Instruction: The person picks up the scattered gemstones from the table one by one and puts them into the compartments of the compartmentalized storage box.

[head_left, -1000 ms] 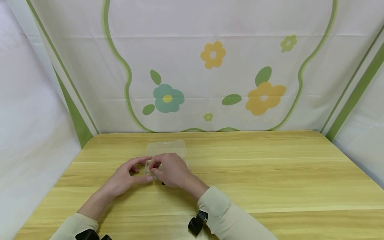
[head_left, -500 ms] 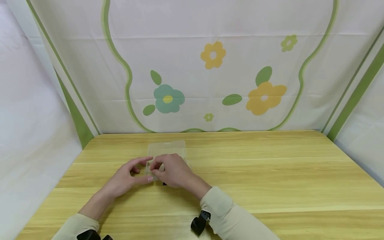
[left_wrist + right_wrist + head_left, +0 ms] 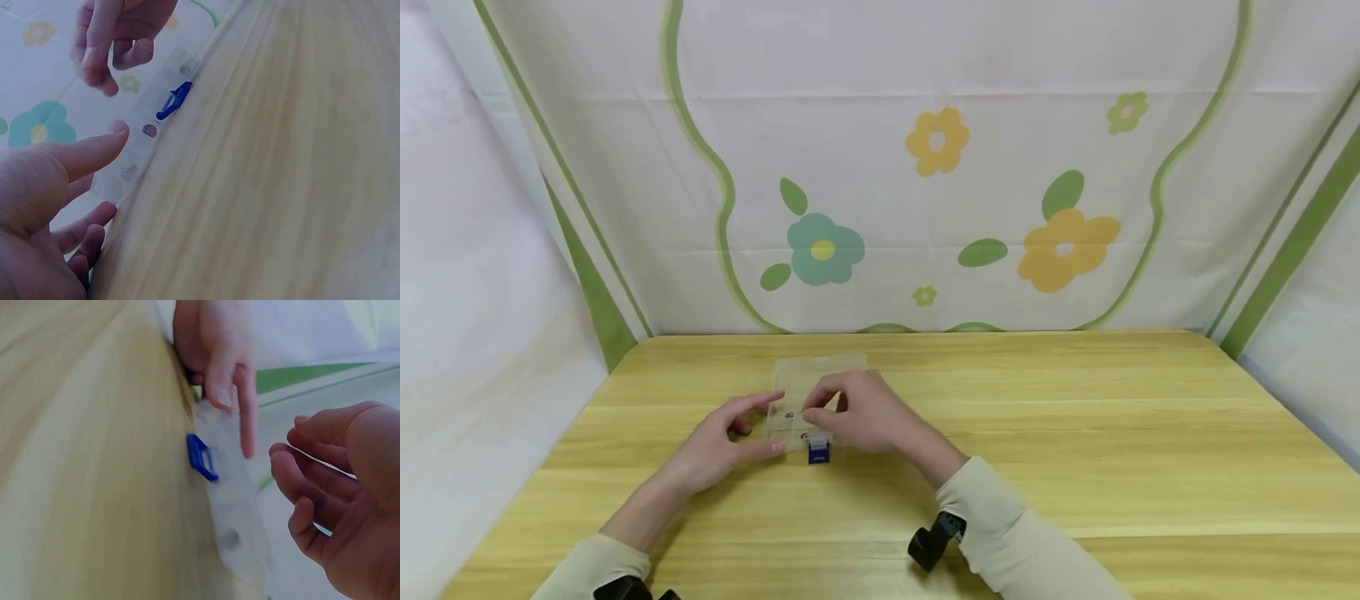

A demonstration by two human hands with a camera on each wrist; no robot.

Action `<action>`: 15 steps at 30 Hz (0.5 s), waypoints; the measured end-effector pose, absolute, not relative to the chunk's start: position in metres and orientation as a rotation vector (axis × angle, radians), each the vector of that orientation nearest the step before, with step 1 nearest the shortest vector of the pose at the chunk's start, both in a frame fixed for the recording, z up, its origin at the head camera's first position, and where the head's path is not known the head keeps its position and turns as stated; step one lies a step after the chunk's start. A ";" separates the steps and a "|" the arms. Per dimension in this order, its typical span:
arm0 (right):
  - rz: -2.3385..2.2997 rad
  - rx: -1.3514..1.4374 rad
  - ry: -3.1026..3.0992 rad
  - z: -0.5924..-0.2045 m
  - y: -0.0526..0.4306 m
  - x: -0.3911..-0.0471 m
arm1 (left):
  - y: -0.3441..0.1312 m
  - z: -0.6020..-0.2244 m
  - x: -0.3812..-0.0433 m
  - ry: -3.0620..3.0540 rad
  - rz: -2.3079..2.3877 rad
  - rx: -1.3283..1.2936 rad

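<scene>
A clear plastic compartment box [image 3: 784, 437] stands on the table with its lid [image 3: 831, 364] raised at the back. A blue latch [image 3: 819, 452] sits at its front wall, and small dark pieces [image 3: 789, 415] show in its compartments. My left hand [image 3: 718, 442] rests at the box's left end, index finger stretched along the far side and thumb at the front corner. Over the box's middle is my right hand [image 3: 865, 414], thumb and index fingertips close together. I cannot tell whether something tiny is between them. The right wrist view shows these fingers [image 3: 294, 465] bent, above the box.
The wood-grain table [image 3: 1075, 450] stretches out around the box. White fabric with printed flowers [image 3: 932, 192] rises at its back edge, and fabric walls stand left and right. A black camera [image 3: 934, 540] is strapped to the right wrist.
My right hand has moved right from the box's left part to its middle, uncovering the blue latch and the small pieces. The left hand has stayed in place.
</scene>
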State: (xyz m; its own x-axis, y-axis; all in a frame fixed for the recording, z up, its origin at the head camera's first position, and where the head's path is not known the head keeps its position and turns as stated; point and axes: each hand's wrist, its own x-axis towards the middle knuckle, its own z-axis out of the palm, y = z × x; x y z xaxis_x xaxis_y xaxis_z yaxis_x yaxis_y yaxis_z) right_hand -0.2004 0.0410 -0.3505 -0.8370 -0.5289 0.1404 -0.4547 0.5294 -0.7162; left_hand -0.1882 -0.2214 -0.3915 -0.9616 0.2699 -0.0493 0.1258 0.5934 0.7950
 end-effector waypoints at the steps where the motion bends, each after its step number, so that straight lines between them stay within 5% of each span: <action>1: -1.212 -0.853 2.670 -0.349 0.047 -0.201 | -0.221 -0.392 -0.188 2.653 1.309 0.326; 15: -0.927 -0.618 3.250 -0.338 0.189 -0.203 | -0.220 -0.373 -0.190 2.702 1.355 0.229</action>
